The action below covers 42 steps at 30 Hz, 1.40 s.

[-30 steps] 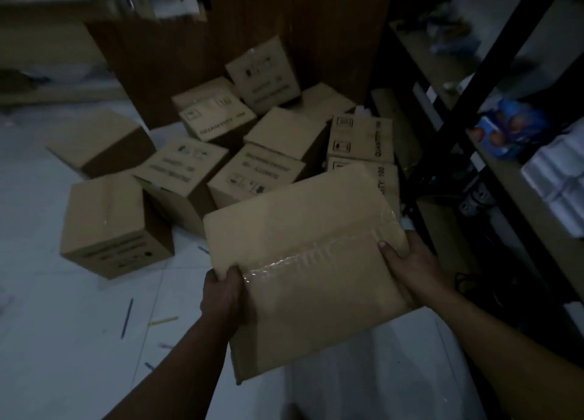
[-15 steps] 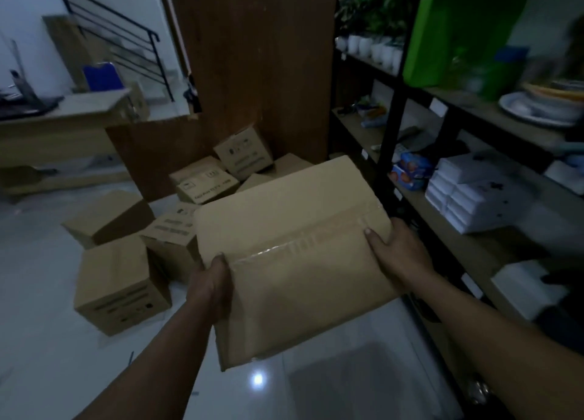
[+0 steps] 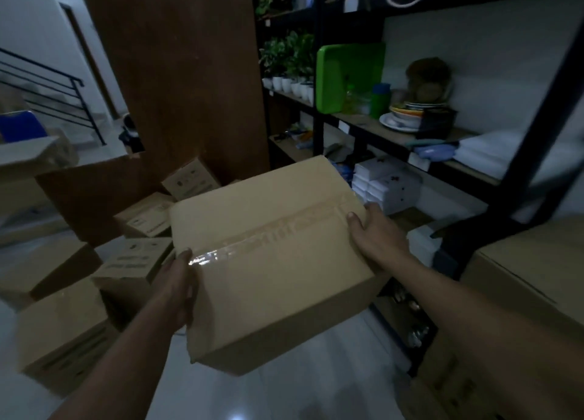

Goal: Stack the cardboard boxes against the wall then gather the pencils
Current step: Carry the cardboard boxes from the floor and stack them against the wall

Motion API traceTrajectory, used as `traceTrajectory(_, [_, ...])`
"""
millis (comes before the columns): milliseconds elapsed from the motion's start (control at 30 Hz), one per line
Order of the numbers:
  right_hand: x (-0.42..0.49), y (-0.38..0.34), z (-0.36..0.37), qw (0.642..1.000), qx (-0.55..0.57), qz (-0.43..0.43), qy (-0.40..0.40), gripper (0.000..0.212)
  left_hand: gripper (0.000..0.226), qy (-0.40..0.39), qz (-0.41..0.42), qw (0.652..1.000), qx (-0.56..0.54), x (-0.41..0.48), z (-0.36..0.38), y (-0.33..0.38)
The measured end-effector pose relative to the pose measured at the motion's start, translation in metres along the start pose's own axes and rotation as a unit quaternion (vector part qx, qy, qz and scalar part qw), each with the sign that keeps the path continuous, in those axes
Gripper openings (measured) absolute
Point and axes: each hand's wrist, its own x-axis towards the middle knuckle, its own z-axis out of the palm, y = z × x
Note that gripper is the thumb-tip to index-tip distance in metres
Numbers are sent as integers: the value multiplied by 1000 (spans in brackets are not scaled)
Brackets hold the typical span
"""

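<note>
I carry a taped cardboard box [image 3: 271,261] in front of me, above the floor. My left hand [image 3: 177,288] grips its left side and my right hand [image 3: 376,236] grips its right side, thumb on top by the tape. Several more cardboard boxes [image 3: 136,261] lie scattered on the white floor to the left, by a brown wooden panel [image 3: 177,81]. Another stack of cardboard boxes [image 3: 531,290] stands at the right edge. No pencils show in this view.
A black metal shelf rack [image 3: 319,113] runs along the right wall, holding potted plants, a green tray [image 3: 347,75], dishes and white packets. A stair railing [image 3: 47,94] and a desk [image 3: 28,157] are at the far left. White tiled floor [image 3: 316,375] lies below the box.
My view has swung upward and to the right, from the box pile on the floor to the shelf rack. The held box rose with it, both hands keeping their grip.
</note>
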Motion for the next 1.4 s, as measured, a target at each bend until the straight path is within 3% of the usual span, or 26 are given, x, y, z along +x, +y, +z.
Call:
traceTrajectory(100, [-35, -1, -27, 999, -26, -15, 23, 49, 65, -60, -12, 998, -9, -26, -21, -3])
traceTrajectory(267, [-82, 0, -73, 997, -76, -14, 19, 47, 33, -130, 21, 991, -24, -92, -31, 0])
traceTrajectory(400, [-114, -3, -113, 995, -93, -21, 31, 40, 28, -174, 54, 983, -31, -149, -30, 10])
traceTrajectory(800, [-177, 44, -242, 990, -91, -44, 100, 40, 20, -180, 130, 974, -47, -269, 24, 7])
traceTrajectory(967, [-190, 85, -308, 986, -100, -61, 118, 38, 48, -159, 145, 976, -35, -319, 65, -8])
traceTrajectory(1100, [-192, 119, -352, 983, -108, -61, 134, 41, 21, -139, 162, 977, -26, -356, 108, -19])
traceTrajectory(1233, [-188, 156, -389, 979, -128, -53, 151, 41, 33, -156, 158, 975, -36, -383, 153, -33])
traceTrajectory(1400, [-176, 191, -417, 978, -139, -47, 149, 41, 22, -176, 154, 972, -34, -404, 195, -49])
